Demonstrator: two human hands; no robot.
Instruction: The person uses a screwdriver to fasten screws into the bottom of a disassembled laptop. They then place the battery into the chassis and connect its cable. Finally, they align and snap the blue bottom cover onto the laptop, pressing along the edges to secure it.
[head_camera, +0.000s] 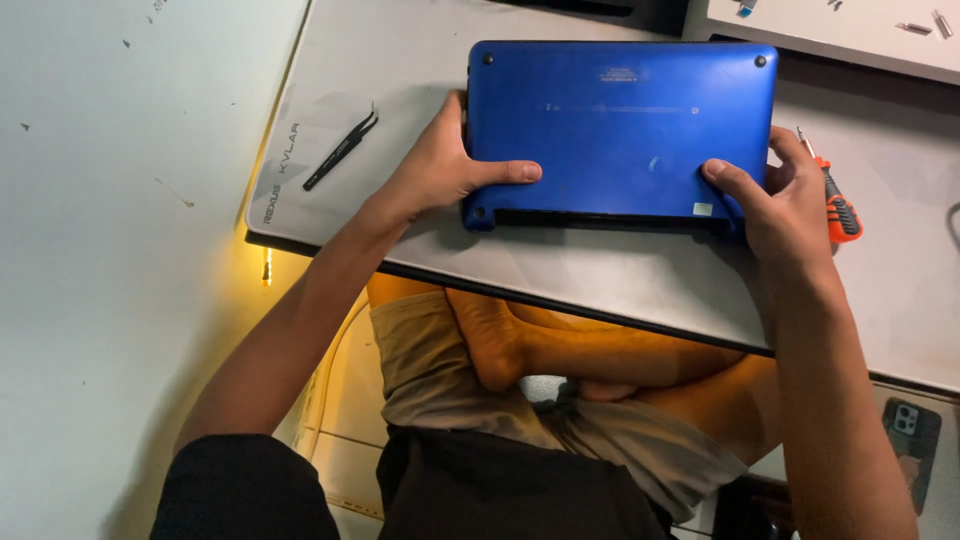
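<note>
Blue plastic laptop (620, 125), closed and lying bottom side up, sits on a pale grey work mat (620, 265) that covers the table, roughly centre-top of the view, its long near edge facing the person. Left hand (440, 165) clamps the laptop's near-left corner — thumb laid flat across the blue underside pointing right, the other fingers wrapped round the left edge and out of sight beneath, wrist bent and forearm running down-left toward the body. Right hand (790, 195) grips the near-right corner the same way — thumb pressed on top near a small sticker, fingers curled round the right edge, forearm coming up nearly straight from the lower right. Both hands are closed on the laptop; it rests flat on the mat, not lifted as far as can be seen. An orange-and-black handled screwdriver (835, 200) lies just beside the right hand, partly tucked behind it; cannot tell if a finger touches it. Black curved metal tweezers (340, 150) lie on the mat well left of the left hand. The person sits cross-legged under the table edge, bare foot (490, 340) over khaki shorts. A dark phone (910, 435) lies at lower right, below the mat.
</note>
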